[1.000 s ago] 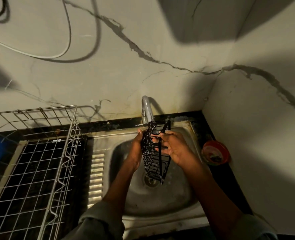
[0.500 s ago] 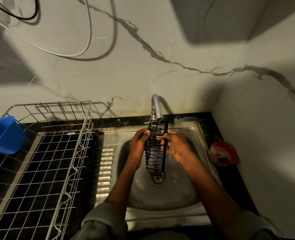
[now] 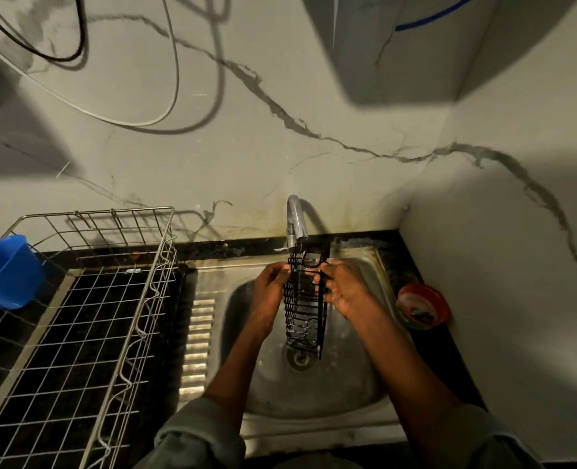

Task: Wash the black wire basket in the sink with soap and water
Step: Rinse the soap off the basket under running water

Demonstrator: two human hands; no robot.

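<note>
Okay, biggest first: I see one steel wire rack (image 3: 77, 333) on the left counter, then one steel sink (image 3: 314, 394). One black wire basket (image 3: 305, 309) is held upright over the drain, its top under the one tap (image 3: 295, 221). Two hands on it: my left hand (image 3: 270, 292) pinches its left edge, my right hand (image 3: 344, 289) has fingers curled on its right edge. One blue tub (image 3: 4, 272), one red bowl (image 3: 422, 306).

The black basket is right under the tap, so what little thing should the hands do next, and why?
Probably turn the basket a little under the tap. Both hands, left and right, grip its upper part, and it hangs upright over the sink drain, so turning would bring its other sides under the spout. No running water is visible.
</note>
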